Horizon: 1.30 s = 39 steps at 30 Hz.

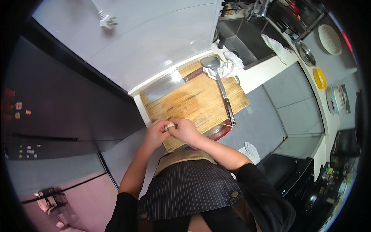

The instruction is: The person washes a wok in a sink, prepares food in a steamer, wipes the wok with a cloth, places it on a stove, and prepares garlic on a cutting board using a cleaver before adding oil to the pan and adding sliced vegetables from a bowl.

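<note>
Both my hands meet over the near left edge of a wooden cutting board [208, 98]. Between their fingertips is a small pale ribbed bulb, which looks like a head of garlic [170, 126]. My left hand [156, 133] grips it from the left. From the right, my right hand [184, 130] pinches it, thumb and fingers partly hiding it. Beyond them, a cleaver [166, 85] lies along the board's far side, its brown handle pointing right. A wok spatula [221, 85] rests across the right part, its dark handle overhanging the near edge.
A crumpled white cloth [230, 65] lies by the spatula's head, near the sink [240, 40]. Below the board's near edge sits a red-rimmed container [221, 134]. A dark refrigerator [72, 95] stands left; a white plug [107, 22] hangs against the wall panel.
</note>
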{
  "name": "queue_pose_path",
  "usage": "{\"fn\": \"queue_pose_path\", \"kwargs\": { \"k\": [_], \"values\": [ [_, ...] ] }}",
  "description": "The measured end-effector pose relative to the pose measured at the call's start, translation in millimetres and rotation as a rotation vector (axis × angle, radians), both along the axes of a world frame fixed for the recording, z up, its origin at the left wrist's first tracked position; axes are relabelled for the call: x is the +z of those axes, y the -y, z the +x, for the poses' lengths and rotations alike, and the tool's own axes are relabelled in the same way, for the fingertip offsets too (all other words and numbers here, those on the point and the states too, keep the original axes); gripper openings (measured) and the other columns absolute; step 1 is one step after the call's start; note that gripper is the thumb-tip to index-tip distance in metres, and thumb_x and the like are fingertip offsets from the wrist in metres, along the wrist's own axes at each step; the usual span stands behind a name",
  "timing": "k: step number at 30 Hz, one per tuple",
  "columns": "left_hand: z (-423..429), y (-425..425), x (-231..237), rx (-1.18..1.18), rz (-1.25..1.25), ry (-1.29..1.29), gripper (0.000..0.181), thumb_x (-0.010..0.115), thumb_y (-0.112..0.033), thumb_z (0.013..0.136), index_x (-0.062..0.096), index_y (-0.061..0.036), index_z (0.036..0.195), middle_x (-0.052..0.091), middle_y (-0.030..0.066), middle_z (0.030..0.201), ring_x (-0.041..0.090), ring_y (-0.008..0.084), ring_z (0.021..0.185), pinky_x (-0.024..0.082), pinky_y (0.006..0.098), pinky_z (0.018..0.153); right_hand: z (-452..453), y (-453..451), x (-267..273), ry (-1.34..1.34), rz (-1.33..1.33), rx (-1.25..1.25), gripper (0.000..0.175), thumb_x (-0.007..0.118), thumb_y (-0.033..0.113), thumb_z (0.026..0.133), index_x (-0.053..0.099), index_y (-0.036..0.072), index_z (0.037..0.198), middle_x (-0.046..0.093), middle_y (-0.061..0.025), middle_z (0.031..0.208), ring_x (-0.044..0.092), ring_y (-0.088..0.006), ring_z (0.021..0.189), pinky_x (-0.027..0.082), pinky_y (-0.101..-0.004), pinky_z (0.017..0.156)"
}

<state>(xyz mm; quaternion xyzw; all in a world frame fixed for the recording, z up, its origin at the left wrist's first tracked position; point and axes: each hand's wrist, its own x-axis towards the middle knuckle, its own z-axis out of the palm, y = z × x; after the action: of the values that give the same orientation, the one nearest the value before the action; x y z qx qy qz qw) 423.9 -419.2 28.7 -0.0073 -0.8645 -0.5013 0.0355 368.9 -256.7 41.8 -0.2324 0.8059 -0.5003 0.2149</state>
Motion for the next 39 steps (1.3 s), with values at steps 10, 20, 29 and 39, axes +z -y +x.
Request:
{"fn": "queue_pose_path", "kwargs": {
  "k": [10, 20, 29, 39],
  "values": [
    [6.7, -0.4, -17.7, 0.120, 0.231, 0.156, 0.030, 0.074, -0.001, 0.074, 0.064, -0.0006, 0.102, 0.066, 0.0076, 0.097, 0.063, 0.0112, 0.074, 0.052, 0.0234, 0.067, -7.7, -13.1, -11.9, -0.161, -0.088, 0.069, 0.019, 0.060, 0.016, 0.080, 0.063, 0.004, 0.094, 0.063, -0.0182, 0.081, 0.062, -0.0363, 0.078, 0.049, -0.0442, 0.070],
    [-4.0, -2.3, -13.4, -0.038, -0.055, 0.049, 0.048, 0.080, -0.015, 0.072, 0.056, -0.0018, 0.112, 0.064, 0.0119, 0.103, 0.063, 0.0231, 0.091, 0.051, 0.0330, 0.082, -17.9, -23.9, -13.2, -0.397, 0.044, 0.173, 0.027, 0.064, 0.024, 0.085, 0.061, 0.004, 0.103, 0.063, -0.0163, 0.088, 0.062, -0.0358, 0.083, 0.051, -0.0433, 0.071],
    [-6.5, -8.1, -33.0, -0.008, -0.199, -0.250, 0.042, 0.076, -0.012, 0.072, 0.059, -0.0033, 0.109, 0.065, 0.0172, 0.102, 0.062, 0.0356, 0.094, 0.049, 0.0409, 0.080, 0.2, -6.9, -19.1, -0.377, 0.145, 0.065, 0.022, 0.059, 0.020, 0.086, 0.057, 0.000, 0.096, 0.062, -0.0202, 0.084, 0.061, -0.0382, 0.077, 0.050, -0.0465, 0.066],
    [-6.9, -25.5, -36.8, 0.086, -0.205, -0.338, 0.040, 0.072, -0.006, 0.073, 0.058, -0.0017, 0.110, 0.060, 0.0180, 0.105, 0.059, 0.0350, 0.098, 0.048, 0.0400, 0.084, 15.8, 1.3, -32.8, -0.380, 0.005, -0.173, 0.028, 0.052, 0.010, 0.091, 0.054, -0.005, 0.115, 0.061, -0.0246, 0.087, 0.060, -0.0412, 0.080, 0.050, -0.0442, 0.070]
  ]
}}
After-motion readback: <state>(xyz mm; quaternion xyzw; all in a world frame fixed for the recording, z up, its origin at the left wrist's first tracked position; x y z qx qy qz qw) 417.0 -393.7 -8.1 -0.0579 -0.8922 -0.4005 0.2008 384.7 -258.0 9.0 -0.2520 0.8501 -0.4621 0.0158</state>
